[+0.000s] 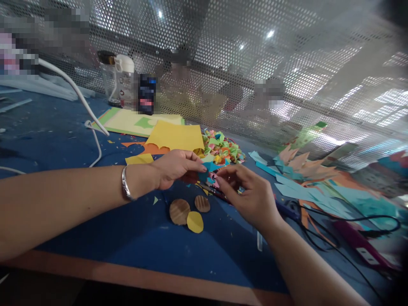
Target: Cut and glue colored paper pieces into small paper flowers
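Observation:
Over the middle of the blue table, my left hand (178, 168) pinches a piece of blue paper (208, 166) between thumb and fingers. My right hand (247, 189) is close beside it, fingers curled and tips pinched together at the paper's edge. A small pinkish bit shows at those fingertips; I cannot make out what it is. Below the right hand runs a thin dark tool (213, 190), partly hidden. Nearer to me lie a larger brown corrugated disc (179, 211), a smaller brown disc (202, 203) and a yellow paper disc (195, 222).
A pile of coloured paper scraps (223, 146) lies behind my hands, beside a cut yellow sheet (175, 137). Bottles (125, 80) and a phone (146, 94) stand at the back by a perforated metal screen. Blue paper strips (299, 191), cables and a purple power strip (360, 244) lie right.

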The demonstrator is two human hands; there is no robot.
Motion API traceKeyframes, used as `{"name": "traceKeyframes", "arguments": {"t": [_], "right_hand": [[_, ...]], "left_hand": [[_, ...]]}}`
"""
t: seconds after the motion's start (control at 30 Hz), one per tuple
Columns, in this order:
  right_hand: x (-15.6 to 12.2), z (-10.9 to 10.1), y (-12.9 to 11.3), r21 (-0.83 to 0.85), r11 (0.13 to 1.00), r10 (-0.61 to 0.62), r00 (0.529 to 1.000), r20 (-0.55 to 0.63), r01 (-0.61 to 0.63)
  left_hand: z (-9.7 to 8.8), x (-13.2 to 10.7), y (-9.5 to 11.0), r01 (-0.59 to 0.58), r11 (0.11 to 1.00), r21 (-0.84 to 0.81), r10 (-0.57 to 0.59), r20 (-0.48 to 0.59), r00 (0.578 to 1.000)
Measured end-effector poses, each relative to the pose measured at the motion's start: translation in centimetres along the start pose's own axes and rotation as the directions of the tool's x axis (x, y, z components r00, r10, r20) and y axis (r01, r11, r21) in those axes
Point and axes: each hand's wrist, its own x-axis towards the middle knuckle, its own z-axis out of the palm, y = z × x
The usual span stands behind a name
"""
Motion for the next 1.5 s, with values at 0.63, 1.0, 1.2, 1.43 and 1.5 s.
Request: {"name": "traceKeyframes", "arguments": {"t": [0.63,1.0,1.2,1.43,1.5], "right_hand": [[-0.1,0.4,-0.7,-0.029,0.995,-0.094,0.996,-0.003,0.094],[0.1,0.4,-0.9,0.110,0.991,0.083,0.996,-0.034,-0.079],[0.2,0.5,-1.0,0.137,0.987,0.096,0.994,-0.045,-0.089],[0.1,0.5,-0.9,0.143,0.985,0.099,0.994,-0.037,-0.093],[0.1,0.6,-0.8,0.144,0.984,0.109,0.994,-0.026,-0.104]], "left_hand": [[1.3,-1.0,-0.2,0.013,0.981,-0.194,-0.007,0.032,0.999],[1.7,-1.7,-0.6,-0.103,0.981,-0.166,0.120,0.097,0.988],[1.5,-1.4,-1.2,-0.203,0.976,-0.081,0.210,0.088,0.974],[1.4,-1.3,-1.1,-0.213,0.977,-0.016,0.213,0.081,0.974],[1.3,-1.2,-1.1,-0.215,0.977,0.014,0.213,0.079,0.974]]}}
